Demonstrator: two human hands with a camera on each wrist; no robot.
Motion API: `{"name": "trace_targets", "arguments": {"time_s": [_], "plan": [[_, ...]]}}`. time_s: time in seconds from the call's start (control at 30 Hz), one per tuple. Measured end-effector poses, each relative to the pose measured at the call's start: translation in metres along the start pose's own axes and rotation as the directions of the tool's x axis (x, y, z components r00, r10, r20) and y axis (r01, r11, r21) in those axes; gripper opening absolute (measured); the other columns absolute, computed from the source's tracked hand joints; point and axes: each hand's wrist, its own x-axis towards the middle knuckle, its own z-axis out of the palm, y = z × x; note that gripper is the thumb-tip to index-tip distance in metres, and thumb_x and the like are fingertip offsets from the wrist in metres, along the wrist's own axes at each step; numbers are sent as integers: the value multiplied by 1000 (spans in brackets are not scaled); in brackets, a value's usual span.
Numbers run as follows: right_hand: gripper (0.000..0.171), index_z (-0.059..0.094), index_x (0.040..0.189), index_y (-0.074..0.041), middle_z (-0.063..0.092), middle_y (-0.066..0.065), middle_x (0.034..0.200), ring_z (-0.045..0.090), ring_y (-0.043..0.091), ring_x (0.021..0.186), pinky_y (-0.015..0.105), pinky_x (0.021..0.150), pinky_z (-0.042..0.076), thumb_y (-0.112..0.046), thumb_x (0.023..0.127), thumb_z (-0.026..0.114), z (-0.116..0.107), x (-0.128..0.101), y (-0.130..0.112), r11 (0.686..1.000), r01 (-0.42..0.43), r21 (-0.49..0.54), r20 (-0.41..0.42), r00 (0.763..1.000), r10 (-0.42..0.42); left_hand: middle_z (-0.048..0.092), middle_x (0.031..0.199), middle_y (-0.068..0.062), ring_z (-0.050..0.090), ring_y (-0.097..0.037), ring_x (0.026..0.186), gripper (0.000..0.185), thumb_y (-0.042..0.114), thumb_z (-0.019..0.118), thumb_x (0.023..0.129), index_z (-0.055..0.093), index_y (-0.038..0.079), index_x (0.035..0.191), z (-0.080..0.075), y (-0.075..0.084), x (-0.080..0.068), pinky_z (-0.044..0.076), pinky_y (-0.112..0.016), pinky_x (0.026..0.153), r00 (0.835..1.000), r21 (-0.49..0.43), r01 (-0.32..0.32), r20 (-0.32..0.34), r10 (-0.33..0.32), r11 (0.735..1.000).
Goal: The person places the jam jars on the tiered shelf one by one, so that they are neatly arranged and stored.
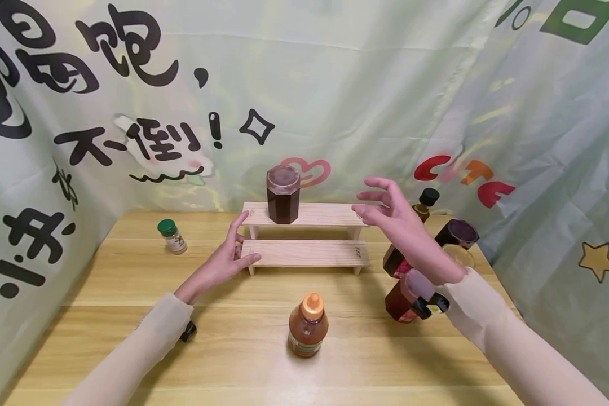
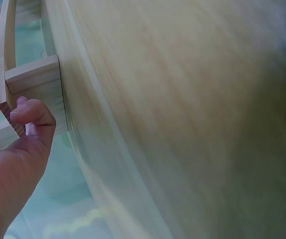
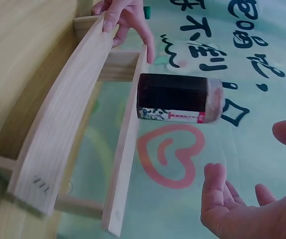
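Nearest the front edge of the bench [image 1: 132,338], an orange-capped bottle [image 1: 308,326] of orange-red sauce is being left standing upright, untouched. Toward the right edge, partly behind the right forearm, a cluster of containers is waiting: a black-capped red bottle [image 1: 403,301], a dark bottle with a black cap [image 1: 426,203] and a jar with a purple lid [image 1: 459,232]; their contents are only being shown as dark or red.

Further in, the two-tier wooden rack [image 1: 307,252] is being steadied by the left hand [image 1: 228,262], with the thumb laid on the left end of the lower tier and a fingertip touching the upper tier's left end; the fingers are loosely spread and nothing is being gripped. On the upper tier a dark jar [image 1: 282,194] with a clear lid, filled nearly to the top with a dark brown substance, is already standing left of centre. The right hand [image 1: 393,217] is being held in the air beside the right end of the upper tier, fingers spread, holding nothing.

Judging by this, one jar is being counted as placed, while the lower tier is bare and the other containers are yet to be shelved.

Near the far-left corner, a small green-capped shaker [image 1: 172,235] is standing apart.
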Motion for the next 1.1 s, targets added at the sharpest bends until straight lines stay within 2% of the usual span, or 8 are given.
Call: {"name": "trace_targets", "arguments": {"time_s": [0.1,0.3,0.37,0.47,0.6,0.73,0.97,1.1], "plan": [[66,35,163,-21,53,6,153,58,28,139,53,116,44,-34,109,71,-8,-15,4,998,23,-57,-18,1000,-24,47,128,-28,47,-24,75,107,12,78,104,3,37,175,0,1,0,45,-30,61,1000,1,0,0,0,1000],[61,37,163,-14,54,10,152,59,28,136,22,100,52,-27,112,67,-23,-45,20,982,98,-160,-44,993,-107,49,123,-26,49,-24,77,108,12,79,103,3,38,175,3,0,2,46,-30,63,1000,-13,1,-3,-1,1000],[58,38,161,-11,54,11,150,60,25,133,17,97,52,-22,112,66,-27,-55,27,978,122,-172,-52,990,-133,49,123,-26,49,-24,77,108,13,79,103,3,37,176,3,0,3,45,-30,64,1000,-8,4,-3,-4,1000],[54,40,159,-10,55,11,148,62,20,131,16,97,51,-16,112,66,-32,-68,38,972,144,-183,-60,986,-157,49,124,-26,48,-24,78,108,15,80,103,3,37,176,3,1,2,45,-31,64,1000,12,9,-3,-9,1000],[52,43,157,-10,58,14,148,62,17,131,16,100,49,-11,110,66,-38,-82,54,966,174,-193,-69,979,-190,50,125,-24,50,-24,79,108,17,80,103,2,44,174,-1,0,0,46,-32,66,1000,22,32,-2,-32,999],[52,43,156,-4,58,20,146,61,14,131,15,101,47,-6,110,66,-40,-95,71,958,192,-215,-100,971,-217,51,125,-25,51,-24,79,109,15,80,103,2,42,175,-3,1,-3,47,-31,66,999,9,32,3,-32,999],[50,44,154,2,58,18,143,58,6,128,13,104,42,-3,109,66,-37,-111,100,954,163,-252,-209,953,-218,50,128,-28,49,-24,78,111,14,81,102,2,36,176,-3,6,-3,45,-32,65,1000,-7,28,-11,-28,1000],[59,43,154,1,56,15,143,56,3,127,13,101,42,0,103,73,-37,-117,116,958,140,-251,-242,949,-203,50,128,-28,49,-24,77,110,14,81,102,3,38,175,-1,5,-2,45,-31,65,1000,-7,27,-7,-27,1000]]}}
